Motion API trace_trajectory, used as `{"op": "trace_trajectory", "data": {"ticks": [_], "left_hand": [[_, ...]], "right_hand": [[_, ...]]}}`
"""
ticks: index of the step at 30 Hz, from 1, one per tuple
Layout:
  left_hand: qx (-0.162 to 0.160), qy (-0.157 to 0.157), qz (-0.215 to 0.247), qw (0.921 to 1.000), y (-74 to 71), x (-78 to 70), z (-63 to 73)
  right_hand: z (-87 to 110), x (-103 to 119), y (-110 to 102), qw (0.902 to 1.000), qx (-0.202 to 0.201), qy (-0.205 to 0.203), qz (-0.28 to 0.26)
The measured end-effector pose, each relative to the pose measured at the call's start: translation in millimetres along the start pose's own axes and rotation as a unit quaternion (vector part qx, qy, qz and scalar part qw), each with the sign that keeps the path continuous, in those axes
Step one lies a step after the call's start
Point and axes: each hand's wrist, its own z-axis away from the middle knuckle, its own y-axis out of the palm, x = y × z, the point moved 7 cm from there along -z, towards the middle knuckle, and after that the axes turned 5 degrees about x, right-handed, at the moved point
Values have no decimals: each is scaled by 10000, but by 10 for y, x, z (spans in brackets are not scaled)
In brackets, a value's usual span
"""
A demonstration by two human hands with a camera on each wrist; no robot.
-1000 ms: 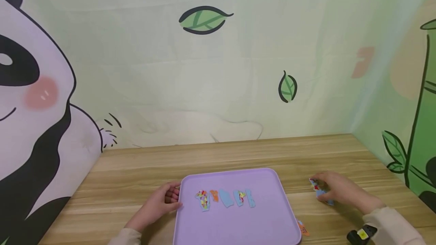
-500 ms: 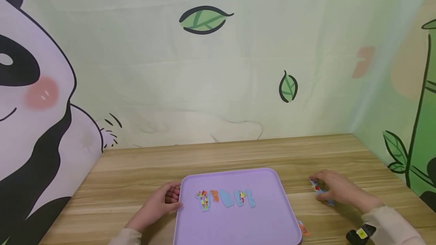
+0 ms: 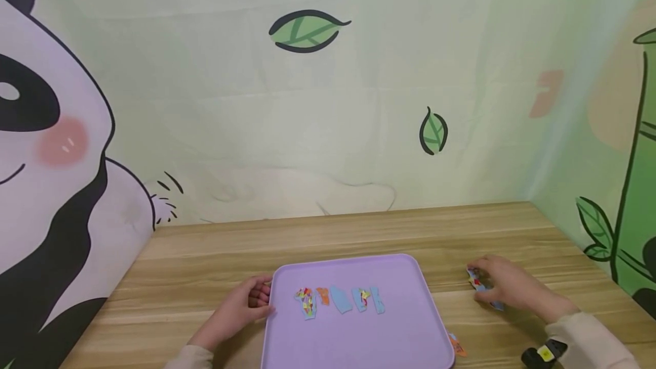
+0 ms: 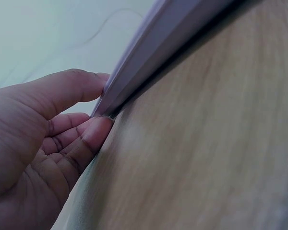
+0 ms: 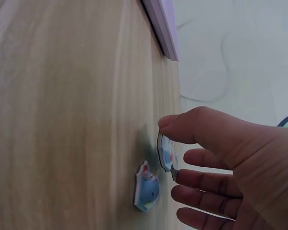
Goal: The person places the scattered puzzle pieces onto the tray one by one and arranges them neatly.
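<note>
On the left, my left hand [image 3: 241, 303] grips the left rim of a lilac tray [image 3: 353, 349]. The left wrist view shows its thumb [image 4: 74, 87] and a finger against the tray's edge. To the tray's right, my right hand [image 3: 517, 286] pinches a small puzzle piece [image 5: 166, 152] between thumb and fingers, just over the table. Beside it a second blue puzzle piece [image 5: 147, 188] lies on the wood. On the tray sit several pieces in a row: multicoloured [image 3: 307, 303], orange [image 3: 323, 295] and light blue [image 3: 340, 299] ones among them.
An orange puzzle piece [image 3: 458, 345] lies against the tray's right edge, partly hidden by it. Behind the wooden table [image 3: 338, 235] stands a wall [image 3: 215, 101] with painted leaves and a panda. A black device [image 3: 544, 353] is by the right wrist.
</note>
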Motion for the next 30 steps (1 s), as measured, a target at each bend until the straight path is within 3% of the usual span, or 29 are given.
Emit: {"op": "trace_trajectory", "data": {"ticks": [11,30], "left_hand": [[-16,-1,74,10000,2,-15,6],[-35,5,37,10000,5,-1,0]], "right_hand": [[0,65,-97,9994,-292,-159,-57],[2,397,-217,9959,-655,-620,-107]]}}
